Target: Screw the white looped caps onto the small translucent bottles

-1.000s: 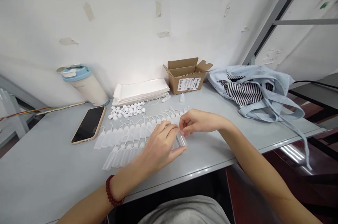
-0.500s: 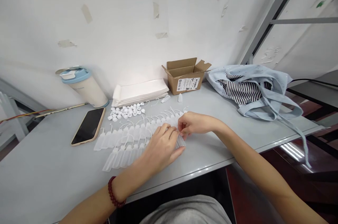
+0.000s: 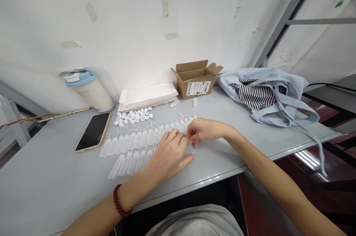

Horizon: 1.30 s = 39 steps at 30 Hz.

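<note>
While the left hand (image 3: 171, 150) bends over the near row of tubes (image 3: 130, 163), the right hand (image 3: 204, 129) meets it at the row's right end.

Where the cardboard box (image 3: 193, 89) serves as landmark, both hands and the near row lie on its near side, the far row of tubes (image 3: 144, 139) between; the right hand's fingertips are drawn together, what they pinch being hidden, and whether the left grips or merely covers the tubes I cannot tell. Left of the box are the white stack (image 3: 148, 95), loose caps (image 3: 133, 116) in front of that, and, farther left, the phone (image 3: 93, 131) and tilted-looking tumbler (image 3: 89, 89); just right is the pale blue bag (image 3: 264, 95).
</note>
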Available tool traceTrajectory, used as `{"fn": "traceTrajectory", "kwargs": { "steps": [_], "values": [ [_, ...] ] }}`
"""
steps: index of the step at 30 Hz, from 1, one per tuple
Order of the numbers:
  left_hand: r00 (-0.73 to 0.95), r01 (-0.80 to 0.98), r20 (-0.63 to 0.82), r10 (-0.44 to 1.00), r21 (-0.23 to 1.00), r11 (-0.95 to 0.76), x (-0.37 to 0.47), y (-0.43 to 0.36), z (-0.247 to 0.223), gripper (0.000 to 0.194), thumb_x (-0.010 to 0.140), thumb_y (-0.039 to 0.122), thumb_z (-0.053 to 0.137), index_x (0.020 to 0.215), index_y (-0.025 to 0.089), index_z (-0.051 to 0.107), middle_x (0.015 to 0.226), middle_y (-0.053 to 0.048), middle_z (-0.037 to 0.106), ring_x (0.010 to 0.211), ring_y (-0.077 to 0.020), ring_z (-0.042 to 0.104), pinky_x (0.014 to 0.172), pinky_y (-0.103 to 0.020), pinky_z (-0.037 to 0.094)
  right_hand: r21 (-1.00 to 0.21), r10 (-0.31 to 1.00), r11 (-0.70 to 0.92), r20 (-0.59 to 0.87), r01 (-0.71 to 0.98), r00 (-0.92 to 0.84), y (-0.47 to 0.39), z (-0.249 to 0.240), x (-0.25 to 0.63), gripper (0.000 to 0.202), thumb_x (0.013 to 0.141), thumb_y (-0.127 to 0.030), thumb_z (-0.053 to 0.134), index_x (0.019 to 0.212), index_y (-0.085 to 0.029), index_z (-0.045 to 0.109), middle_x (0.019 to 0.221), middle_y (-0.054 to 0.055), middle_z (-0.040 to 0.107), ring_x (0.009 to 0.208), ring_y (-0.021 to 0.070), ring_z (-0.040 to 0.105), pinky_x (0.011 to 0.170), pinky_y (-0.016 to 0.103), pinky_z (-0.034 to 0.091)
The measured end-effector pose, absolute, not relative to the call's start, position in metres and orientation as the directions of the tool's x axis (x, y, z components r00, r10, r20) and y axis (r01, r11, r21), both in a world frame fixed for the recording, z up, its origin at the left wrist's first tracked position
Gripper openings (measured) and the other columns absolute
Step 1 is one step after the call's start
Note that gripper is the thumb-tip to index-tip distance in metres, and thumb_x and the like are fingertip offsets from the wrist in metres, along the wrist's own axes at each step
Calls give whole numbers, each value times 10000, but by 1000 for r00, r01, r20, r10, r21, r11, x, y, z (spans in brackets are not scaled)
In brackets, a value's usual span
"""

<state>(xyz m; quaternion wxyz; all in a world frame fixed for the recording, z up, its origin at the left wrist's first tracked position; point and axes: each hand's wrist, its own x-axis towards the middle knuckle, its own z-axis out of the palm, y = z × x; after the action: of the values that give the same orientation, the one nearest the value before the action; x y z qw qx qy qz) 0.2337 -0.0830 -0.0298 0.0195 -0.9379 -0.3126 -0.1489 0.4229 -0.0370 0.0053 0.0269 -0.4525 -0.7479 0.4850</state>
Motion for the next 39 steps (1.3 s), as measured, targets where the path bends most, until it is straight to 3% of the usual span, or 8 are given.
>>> {"fn": "traceTrajectory", "kwargs": {
  "steps": [9, 13, 15, 17, 21, 24, 31, 39],
  "values": [
    [725, 581, 362, 586, 134, -803, 229, -81, -26, 352, 821, 387, 689, 1033, 133, 570, 1013, -110, 648, 981, -300, 538, 799, -440, 471, -846, 736, 44, -332, 531, -590, -29, 12, 438, 116, 769, -248, 623, 740, -135, 616, 648, 35, 682, 651, 148, 664, 632, 240, 503],
    [655, 567, 488, 577, 187, -802, 223, -74, -24, 288, 850, 377, 659, 996, 145, 572, 999, -101, 658, 961, -273, 545, 808, -422, 469, -872, 959, 43, -101, 487, -265, -5, -1, 448, 90, 829, -210, 562, 833, -129, 602, 711, 54, 663, 619, 146, 649, 580, 244, 486],
    [591, 580, 549, 592, 221, -784, 219, -69, -21, 219, 883, 344, 616, 976, 150, 577, 980, -96, 663, 947, -257, 551, 819, -412, 468, -783, 996, 91, 76, 615, -50, 12, -14, 449, 157, 850, -156, 515, 970, -128, 613, 767, 62, 652, 681, 166, 639, 648, 282, 500],
    [522, 617, 567, 638, 266, -741, 214, -61, -16, 154, 917, 302, 549, 944, 155, 587, 950, -89, 668, 930, -247, 554, 826, -407, 467, -612, 964, 220, 254, 759, -75, 28, -28, 449, 292, 874, -128, 483, 1137, -149, 608, 948, 99, 650, 902, 210, 618, 840, 351, 485],
    [423, 743, 459, 781, 316, -589, 196, -39, -6, 216, 921, 256, 426, 868, 164, 615, 903, -92, 682, 940, -271, 556, 788, -403, 479, -397, 938, 312, 272, 863, -214, 49, -53, 452, 352, 927, -198, 453, 1241, -197, 612, 1269, 163, 528, 1172, 305, 481, 974, 443, 397],
    [412, 825, 338, 846, 255, -504, 179, -14, -1, 247, 871, 239, 411, 845, 169, 646, 898, -104, 697, 948, -303, 571, 802, -426, 465, -419, 958, 279, 185, 864, -219, 56, -60, 462, 297, 933, -256, 463, 1138, -233, 677, 1298, 122, 553, 1177, 337, 474, 938, 471, 393],
    [418, 890, 118, 901, 147, -432, 163, 47, 7, 284, 809, 209, 413, 801, 152, 690, 889, -130, 719, 903, -290, 620, 784, -345, 438, -455, 961, 255, 219, 853, -170, 59, -51, 477, 178, 808, -100, 522, 853, -142, 689, 954, 107, 708, 926, 240, 609, 857, 336, 430],
    [417, 894, -1, 909, 180, -410, 203, 72, -12, 157, 705, 171, 520, 722, 148, 674, 808, -123, 711, 798, -261, 651, 670, -291, 428, -556, 922, 274, 383, 785, -51, 47, -47, 463, 240, 798, -148, 524, 1035, -156, 560, 1070, 119, 668, 998, 238, 608, 862, 346, 444]
  ]
}}
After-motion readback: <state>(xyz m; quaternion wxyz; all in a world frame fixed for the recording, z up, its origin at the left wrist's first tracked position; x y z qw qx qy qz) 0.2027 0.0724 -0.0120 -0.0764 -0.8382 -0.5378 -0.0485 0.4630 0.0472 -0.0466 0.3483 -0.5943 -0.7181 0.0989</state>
